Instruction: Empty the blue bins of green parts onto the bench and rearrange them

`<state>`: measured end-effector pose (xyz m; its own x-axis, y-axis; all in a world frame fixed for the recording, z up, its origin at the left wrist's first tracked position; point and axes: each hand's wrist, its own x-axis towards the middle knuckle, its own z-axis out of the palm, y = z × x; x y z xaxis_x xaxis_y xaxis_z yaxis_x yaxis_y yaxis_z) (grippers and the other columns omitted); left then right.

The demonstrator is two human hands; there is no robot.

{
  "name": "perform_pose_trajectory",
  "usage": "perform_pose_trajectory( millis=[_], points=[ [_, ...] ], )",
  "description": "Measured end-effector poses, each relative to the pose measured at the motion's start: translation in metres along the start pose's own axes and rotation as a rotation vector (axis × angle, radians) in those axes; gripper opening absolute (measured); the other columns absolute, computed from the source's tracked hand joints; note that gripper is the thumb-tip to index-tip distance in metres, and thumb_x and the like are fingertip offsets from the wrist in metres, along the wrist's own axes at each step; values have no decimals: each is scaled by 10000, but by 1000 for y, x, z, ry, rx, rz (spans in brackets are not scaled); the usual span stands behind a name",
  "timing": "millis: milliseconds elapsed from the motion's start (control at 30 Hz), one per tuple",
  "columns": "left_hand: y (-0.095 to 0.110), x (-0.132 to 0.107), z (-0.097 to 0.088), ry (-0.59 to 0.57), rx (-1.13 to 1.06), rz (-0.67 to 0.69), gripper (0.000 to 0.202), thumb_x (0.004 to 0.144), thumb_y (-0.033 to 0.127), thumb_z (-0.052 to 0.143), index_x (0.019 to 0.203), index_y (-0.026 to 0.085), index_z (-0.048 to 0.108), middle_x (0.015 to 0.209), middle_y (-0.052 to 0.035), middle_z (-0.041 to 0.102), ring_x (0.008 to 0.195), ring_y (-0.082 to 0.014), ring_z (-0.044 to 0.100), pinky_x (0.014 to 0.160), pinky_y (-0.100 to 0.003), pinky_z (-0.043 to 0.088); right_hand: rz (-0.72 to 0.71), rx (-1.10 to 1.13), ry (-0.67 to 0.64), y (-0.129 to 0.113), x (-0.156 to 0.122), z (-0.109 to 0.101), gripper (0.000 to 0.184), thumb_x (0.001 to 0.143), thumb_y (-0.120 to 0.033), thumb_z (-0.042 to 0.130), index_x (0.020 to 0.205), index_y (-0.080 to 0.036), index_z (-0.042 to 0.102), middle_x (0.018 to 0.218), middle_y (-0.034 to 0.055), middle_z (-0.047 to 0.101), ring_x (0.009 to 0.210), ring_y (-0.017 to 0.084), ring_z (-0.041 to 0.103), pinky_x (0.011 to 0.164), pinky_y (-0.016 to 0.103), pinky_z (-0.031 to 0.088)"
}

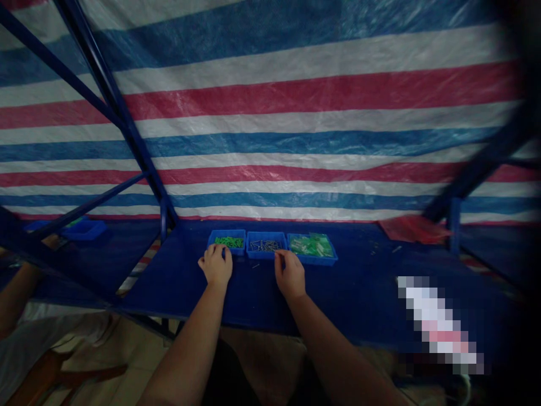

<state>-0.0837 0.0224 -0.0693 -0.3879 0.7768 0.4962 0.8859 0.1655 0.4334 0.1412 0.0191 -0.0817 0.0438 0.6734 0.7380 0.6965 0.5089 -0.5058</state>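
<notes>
Three blue bins stand in a row on the blue table. Small green wall plugs (233, 242) fill part of the left bin (244, 248). My left hand (217, 266) is at this bin's front edge, fingers bent and slightly apart over the plugs. Metal screws (266, 246) lie in the middle bin (255, 255). Just in front of its right corner, my right hand (291, 274) has thumb and forefinger pinched together; anything between them is too small to make out. The right bin (323, 261) contains clear plastic packets (310, 245) with green pieces inside.
One loose screw (256, 265) lies before the middle bin. Red plastic sheeting (414, 229) and small scattered pieces are at right, near a blurred-out object (437, 321). Blue metal posts (139, 146) frame the table. At far left are another person's arm (19, 293) and another blue bin (87, 230).
</notes>
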Motion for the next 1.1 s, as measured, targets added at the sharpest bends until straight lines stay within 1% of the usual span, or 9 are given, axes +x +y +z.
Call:
perform_pose_trajectory(
  millis=[100, 233, 400, 533, 667, 767, 867, 1000, 1100],
  points=[
    [-1, 0, 1, -8, -76, 27, 160, 944, 272, 545, 994, 258, 697, 1109, -44, 662, 998, -226, 632, 900, -401, 410, 2, -24, 43, 4, 6, -2, 172, 976, -261, 514, 1064, -191, 644, 977, 86, 705, 905, 211, 629, 861, 357, 480],
    [0, -5, 1, -16, -293, 172, 162, 913, 211, 555, 1019, 230, 678, 1140, -49, 628, 813, -155, 637, 796, -313, 471, 16, -266, -74, -2, 8, -2, 267, 908, -221, 566, 1146, -223, 687, 1173, 85, 712, 1146, 289, 555, 983, 469, 376],
    [10, -13, 1, -331, -370, 615, 172, 859, 262, 668, 1024, 251, 717, 991, -36, 658, 950, -201, 621, 876, -329, 471, 49, -355, -153, -17, 5, -6, 324, 845, -166, 573, 1137, -222, 701, 1142, 69, 716, 1167, 304, 508, 980, 471, 324],
    [16, -12, 3, -471, -262, 660, 125, 894, 304, 672, 993, 267, 738, 966, -31, 692, 975, -225, 607, 888, -384, 439, 34, -314, -124, -22, 5, -7, 240, 850, -170, 566, 1035, -218, 712, 1104, 88, 667, 1101, 282, 515, 944, 431, 342],
    [15, -12, 5, -522, -233, 676, 75, 927, 256, 641, 924, 251, 716, 956, -18, 708, 952, -210, 619, 869, -378, 416, -129, -208, -326, -21, 0, -1, 166, 886, -214, 585, 974, -228, 724, 986, 72, 632, 961, 232, 548, 875, 378, 405],
    [14, -13, 6, -487, -247, 699, 107, 963, 240, 587, 937, 233, 691, 949, -27, 697, 956, -201, 623, 868, -364, 417, -205, -141, -475, -17, -4, 7, 195, 886, -228, 615, 1053, -226, 715, 999, 70, 641, 947, 219, 580, 870, 362, 458],
    [14, -14, 4, -418, -297, 724, 142, 990, 245, 540, 968, 227, 678, 938, -32, 684, 946, -193, 622, 867, -353, 433, -201, -47, -478, -14, -5, 13, 200, 933, -211, 567, 1077, -222, 706, 968, 65, 681, 916, 207, 621, 857, 355, 505],
    [16, -16, 0, -237, -375, 681, 148, 971, 269, 552, 1052, 233, 671, 1012, -55, 675, 1005, -213, 616, 928, -383, 455, -211, 99, -299, -10, -3, 11, 228, 979, -196, 507, 1095, -218, 702, 949, 66, 716, 906, 205, 650, 847, 361, 545],
    [17, -16, -2, -58, -347, 576, 350, 904, 228, 592, 1253, 242, 617, 1237, -88, 624, 1196, -257, 560, 1057, -441, 420, -209, 109, -63, -7, 3, 3, 242, 974, -193, 526, 1145, -230, 694, 966, 70, 718, 919, 207, 653, 859, 374, 550]
  ],
)
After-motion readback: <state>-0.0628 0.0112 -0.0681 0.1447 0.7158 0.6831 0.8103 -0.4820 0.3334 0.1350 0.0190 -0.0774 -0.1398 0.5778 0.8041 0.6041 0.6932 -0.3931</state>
